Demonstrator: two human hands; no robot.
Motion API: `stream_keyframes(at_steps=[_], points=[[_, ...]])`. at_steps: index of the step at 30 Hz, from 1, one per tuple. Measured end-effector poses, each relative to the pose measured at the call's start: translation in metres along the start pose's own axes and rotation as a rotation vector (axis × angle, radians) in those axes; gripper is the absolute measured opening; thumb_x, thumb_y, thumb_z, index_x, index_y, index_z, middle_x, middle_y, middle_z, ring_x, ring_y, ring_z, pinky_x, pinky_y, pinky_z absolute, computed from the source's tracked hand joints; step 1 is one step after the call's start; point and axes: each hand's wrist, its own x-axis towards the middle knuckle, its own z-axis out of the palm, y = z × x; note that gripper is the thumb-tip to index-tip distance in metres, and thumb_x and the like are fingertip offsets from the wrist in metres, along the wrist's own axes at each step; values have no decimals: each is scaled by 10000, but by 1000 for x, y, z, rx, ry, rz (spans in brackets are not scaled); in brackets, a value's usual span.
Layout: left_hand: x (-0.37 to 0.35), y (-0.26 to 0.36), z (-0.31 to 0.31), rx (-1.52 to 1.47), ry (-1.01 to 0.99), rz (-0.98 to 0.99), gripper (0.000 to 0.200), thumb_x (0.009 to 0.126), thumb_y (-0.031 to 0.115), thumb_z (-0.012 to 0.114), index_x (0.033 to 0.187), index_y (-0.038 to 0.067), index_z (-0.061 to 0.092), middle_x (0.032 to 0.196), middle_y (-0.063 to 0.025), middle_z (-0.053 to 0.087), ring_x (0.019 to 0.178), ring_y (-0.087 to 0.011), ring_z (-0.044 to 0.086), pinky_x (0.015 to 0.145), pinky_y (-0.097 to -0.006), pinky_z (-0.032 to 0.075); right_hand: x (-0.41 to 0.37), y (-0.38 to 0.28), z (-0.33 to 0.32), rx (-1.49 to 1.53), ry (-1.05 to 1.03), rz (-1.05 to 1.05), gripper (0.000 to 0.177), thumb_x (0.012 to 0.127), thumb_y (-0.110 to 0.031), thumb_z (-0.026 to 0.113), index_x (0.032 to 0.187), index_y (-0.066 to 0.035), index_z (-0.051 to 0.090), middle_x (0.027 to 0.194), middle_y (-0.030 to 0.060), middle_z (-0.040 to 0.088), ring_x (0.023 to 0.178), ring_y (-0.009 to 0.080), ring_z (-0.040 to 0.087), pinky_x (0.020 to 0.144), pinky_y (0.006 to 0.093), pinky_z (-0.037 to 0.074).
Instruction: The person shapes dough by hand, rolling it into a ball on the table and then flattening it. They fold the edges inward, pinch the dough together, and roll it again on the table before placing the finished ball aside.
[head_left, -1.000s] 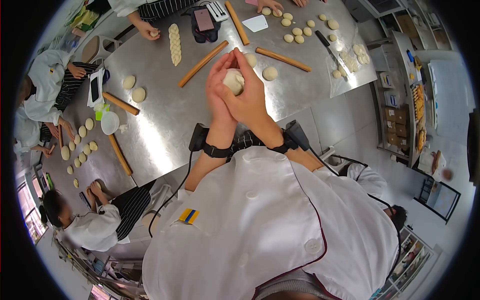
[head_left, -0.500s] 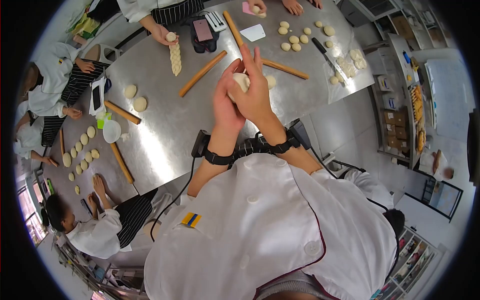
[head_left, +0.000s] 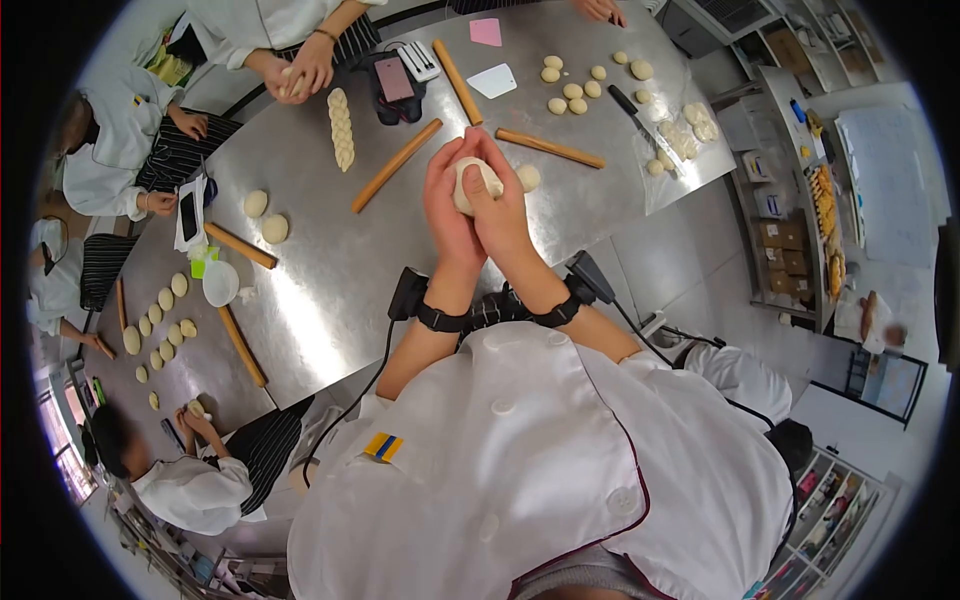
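Observation:
A ball of pale dough (head_left: 466,190) is cupped between my two hands, above the steel table (head_left: 400,225). My left hand (head_left: 447,205) wraps its left side. My right hand (head_left: 502,212) closes round the other side, with the thumb lying on top of the dough. Just right of my fingers another dough ball (head_left: 528,178) rests on the table. Rolling pins lie around my hands: one (head_left: 397,166) to the left, one (head_left: 550,148) to the right and one (head_left: 458,82) beyond my fingertips.
Across the table a co-worker's hands (head_left: 300,75) hold dough near a braided dough piece (head_left: 341,130). A knife (head_left: 645,122) lies at the right among dough balls (head_left: 573,91). Phones, scrapers and a white bowl (head_left: 220,284) also stand about. Co-workers sit at the left.
My right hand has come down from a raised, stretched pose to curl round the dough. The co-worker across has put the braid on the table and now holds other dough.

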Motion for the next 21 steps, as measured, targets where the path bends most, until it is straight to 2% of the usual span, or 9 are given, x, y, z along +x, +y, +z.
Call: stream_keyframes(at_steps=[3,5,6,8,10,11,13,17,21], points=[[0,-1,0,79,7,53,582,1115,420,449,1537,19,463,1542,-140,543,1441,-281,512,1238,-425,376,10,-13,10,-58,90,-63,474,1109,-268,616,1448,63,612,1339,157,726,1208,201,686,1043,339,530],[-2,0,3,107,66,65,627,1110,446,448,1571,22,440,1594,-129,499,1482,-281,470,1260,-436,344,17,-8,6,-12,31,20,415,1134,-224,540,1457,23,625,1414,119,692,1276,155,634,1086,326,509],[-5,4,0,63,81,-10,649,1108,459,448,1588,24,429,1620,-123,476,1502,-281,449,1272,-442,328,16,17,10,-7,60,76,425,1143,-207,471,1477,15,611,1439,131,680,1311,169,621,1100,326,502],[-3,18,-16,-113,23,-227,695,1103,486,447,1622,27,406,1671,-112,431,1543,-281,407,1294,-453,296,21,6,-1,-321,-185,-308,506,1171,-250,333,1577,6,494,1586,215,545,1501,327,490,1228,431,381],[-1,45,-13,-424,-382,-371,694,1116,498,410,1680,99,342,1756,-125,312,1584,-362,334,1322,-521,221,29,2,-12,-502,-420,-541,531,1157,-258,353,1605,15,432,1669,232,427,1585,431,330,1296,511,256],[-3,55,18,-395,-50,-385,681,1128,497,371,1698,129,317,1783,-138,247,1597,-401,294,1330,-528,191,32,-6,-12,-652,-463,-587,560,1126,-280,440,1598,20,436,1677,218,416,1606,459,266,1317,571,169],[13,31,15,-353,-27,-371,653,1134,477,381,1693,143,327,1762,-127,297,1590,-339,321,1333,-518,190,35,-17,-8,-805,-477,-708,618,1084,-315,537,1602,5,431,1692,202,400,1628,437,222,1321,616,100],[17,9,21,-218,-60,-367,643,1135,470,386,1683,138,344,1744,-126,328,1576,-329,346,1329,-515,206,24,7,2,-498,-62,-394,687,1006,-325,666,1588,-26,456,1698,200,393,1634,408,229,1326,615,114],[18,-1,25,-169,-88,-375,632,1135,463,391,1673,133,361,1726,-125,359,1563,-318,371,1325,-513,221,12,3,-5,-715,227,-434,661,984,-275,695,1555,-17,483,1676,208,427,1614,413,283,1321,590,179]])
